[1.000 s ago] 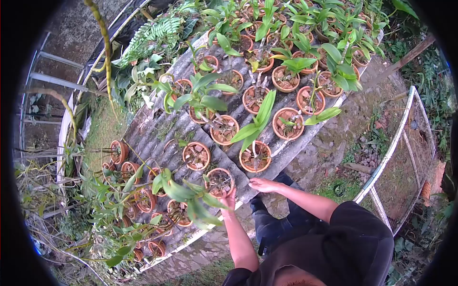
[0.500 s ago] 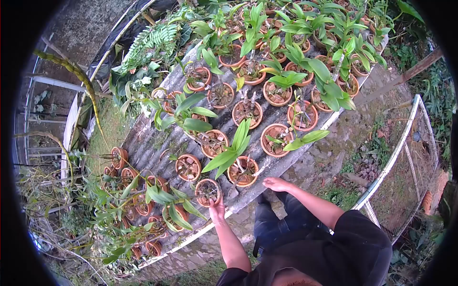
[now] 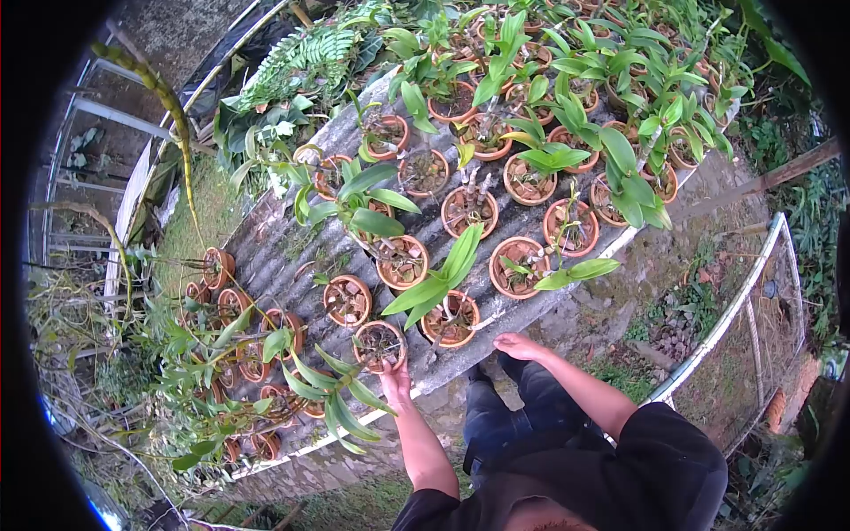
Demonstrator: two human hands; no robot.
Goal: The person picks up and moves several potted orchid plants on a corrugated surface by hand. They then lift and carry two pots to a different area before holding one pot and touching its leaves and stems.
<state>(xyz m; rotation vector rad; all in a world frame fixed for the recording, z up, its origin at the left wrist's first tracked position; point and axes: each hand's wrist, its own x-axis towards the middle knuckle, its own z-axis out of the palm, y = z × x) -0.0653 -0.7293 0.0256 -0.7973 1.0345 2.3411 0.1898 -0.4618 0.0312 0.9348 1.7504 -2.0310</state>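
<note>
My left hand [image 3: 396, 382] grips the near rim of a small clay pot [image 3: 379, 346] holding dry stems, at the front edge of the corrugated table [image 3: 425, 361]. Its fingers are partly hidden by the pot. My right hand [image 3: 519, 346] hovers by the table's front edge with nothing in it, its fingers stretched out. Between the hands stands a clay pot [image 3: 451, 319] with a broad-leaved plant [image 3: 440, 285]. Just behind the held pot is another pot [image 3: 347, 302] filled with brick pieces.
Several potted plants crowd the back right, around a leafy one [image 3: 549, 159]. More pots [image 3: 232, 307] stand at the left under trailing leaves. A wooden pole [image 3: 779, 173] slants in from the right, above a white-framed mesh structure [image 3: 726, 327].
My left hand and the held pot have shifted slightly left and up in view. The leafy plant left of that hand hangs lower. The whole view has shifted a little.
</note>
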